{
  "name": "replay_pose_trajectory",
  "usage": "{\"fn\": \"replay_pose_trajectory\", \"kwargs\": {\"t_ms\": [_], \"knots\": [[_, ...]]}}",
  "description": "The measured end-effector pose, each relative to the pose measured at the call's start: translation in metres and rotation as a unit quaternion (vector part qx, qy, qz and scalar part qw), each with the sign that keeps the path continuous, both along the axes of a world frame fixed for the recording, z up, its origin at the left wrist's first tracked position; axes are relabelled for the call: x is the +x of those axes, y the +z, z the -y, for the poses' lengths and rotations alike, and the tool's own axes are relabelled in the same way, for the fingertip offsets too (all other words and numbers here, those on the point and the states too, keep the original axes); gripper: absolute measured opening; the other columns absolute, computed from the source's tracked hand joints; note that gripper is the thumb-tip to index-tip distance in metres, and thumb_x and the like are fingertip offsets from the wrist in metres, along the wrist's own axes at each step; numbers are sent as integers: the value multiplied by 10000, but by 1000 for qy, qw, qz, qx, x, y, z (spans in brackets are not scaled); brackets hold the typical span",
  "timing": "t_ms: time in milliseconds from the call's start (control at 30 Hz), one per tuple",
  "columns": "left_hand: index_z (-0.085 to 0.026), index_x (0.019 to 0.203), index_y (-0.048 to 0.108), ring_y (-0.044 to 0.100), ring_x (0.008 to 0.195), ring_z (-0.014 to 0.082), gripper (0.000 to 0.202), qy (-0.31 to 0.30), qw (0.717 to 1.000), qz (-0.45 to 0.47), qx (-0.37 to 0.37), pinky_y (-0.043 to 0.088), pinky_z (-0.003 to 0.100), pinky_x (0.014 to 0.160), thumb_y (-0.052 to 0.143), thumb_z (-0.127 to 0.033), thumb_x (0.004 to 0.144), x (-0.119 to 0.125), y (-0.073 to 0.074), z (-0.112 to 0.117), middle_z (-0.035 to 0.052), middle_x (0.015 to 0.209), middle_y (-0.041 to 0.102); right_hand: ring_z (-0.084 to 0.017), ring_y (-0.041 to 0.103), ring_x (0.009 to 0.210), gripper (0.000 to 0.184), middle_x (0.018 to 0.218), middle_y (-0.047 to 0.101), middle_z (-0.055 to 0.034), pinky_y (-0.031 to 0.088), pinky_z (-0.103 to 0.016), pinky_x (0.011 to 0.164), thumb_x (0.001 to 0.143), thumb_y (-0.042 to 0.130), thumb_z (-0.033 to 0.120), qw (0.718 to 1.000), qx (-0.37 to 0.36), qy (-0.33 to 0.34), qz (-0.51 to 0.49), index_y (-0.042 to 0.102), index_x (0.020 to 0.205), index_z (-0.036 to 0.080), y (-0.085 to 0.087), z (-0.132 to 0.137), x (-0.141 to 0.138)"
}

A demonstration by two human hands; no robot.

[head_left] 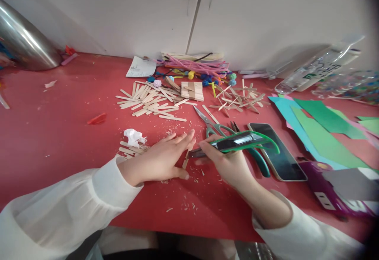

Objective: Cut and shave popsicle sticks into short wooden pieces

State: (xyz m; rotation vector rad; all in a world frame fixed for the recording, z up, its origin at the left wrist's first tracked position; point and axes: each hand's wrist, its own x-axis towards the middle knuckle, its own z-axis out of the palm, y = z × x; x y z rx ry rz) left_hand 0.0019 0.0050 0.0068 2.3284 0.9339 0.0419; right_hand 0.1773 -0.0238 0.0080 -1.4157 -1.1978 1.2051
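My right hand [229, 161] is wrapped around a green and black utility knife [242, 141]. The blade points left and meets, or nearly meets, a small wooden craft stick [186, 160]. That stick is pinned on the red table between the thumb and fingertips of my left hand [166, 157]; the hand's fingers partly cover it. Fine wood shavings [194, 206] lie scattered around both hands. Beside my left wrist are a few craft sticks [126, 149] with a crumpled white tissue [134, 137] on top.
Scissors [211, 124], pliers [259, 161] and a phone [278, 151] lie close to my right hand. Loose craft sticks [148, 100] are piled behind, near pink pipe cleaners [198, 66]. Coloured paper [319, 126], a purple case [322, 185] and a plastic bottle [316, 66] occupy the right; a metal flask [26, 35] stands left.
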Motion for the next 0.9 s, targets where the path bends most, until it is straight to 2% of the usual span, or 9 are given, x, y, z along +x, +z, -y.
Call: {"fn": "replay_pose_trajectory", "kwargs": {"t_ms": [133,233,333,467,533,633,767,900], "knots": [[-189,1426,-74,111,1376,241,982,-4,1000,11,22,160,439,1097,621,-387,762,-1,-3,1,128,1482,176,-167,641,419,218,557,654,14,563,-266,430,644,689,359,997,-43,-39,-57,570,649,176,-5,-1,-2],[-203,1429,-58,113,1375,253,971,-5,999,13,45,174,444,1091,611,-429,762,-3,-7,2,129,1486,166,-157,630,412,217,544,646,15,565,-266,424,658,686,350,995,-49,-40,-83,575,660,164,-7,-2,-2],[-207,1431,-45,129,1372,268,978,-2,997,18,78,195,439,1085,598,-489,750,-3,-10,3,127,1497,119,-145,629,426,196,565,644,20,564,-263,453,689,670,342,997,-2,-21,-70,573,661,174,-5,-2,1],[-186,1433,-9,152,1366,292,1033,16,992,19,120,220,442,1074,590,-593,697,-4,-10,2,147,1494,129,-149,638,469,155,550,638,22,550,-283,533,773,605,337,994,107,3,22,576,697,205,-2,-2,10],[-174,1433,62,177,1359,297,1008,30,990,20,134,222,442,1073,555,-640,688,-5,-9,-1,158,1487,161,-157,643,502,158,556,640,15,544,-290,551,796,580,351,988,141,1,66,582,720,213,1,-4,15],[-181,1394,257,184,1360,284,884,20,989,11,143,208,433,1083,496,-674,700,-9,-6,-6,135,1467,252,-137,600,456,197,521,615,22,503,-251,467,792,576,395,981,163,-23,104,579,720,212,12,-10,22],[-206,1253,479,251,1341,257,672,-26,987,1,157,211,418,1087,474,-642,742,-13,-4,-8,95,1431,351,-111,532,389,302,481,592,19,438,-217,377,767,577,485,981,132,11,141,578,687,193,28,-22,30],[-183,1067,586,402,1238,254,451,-8,980,2,199,326,394,1011,527,-528,784,-13,-1,-7,114,1324,471,-105,518,388,327,480,582,18,435,-213,378,782,549,503,981,109,44,152,579,684,192,23,-24,37]]}}
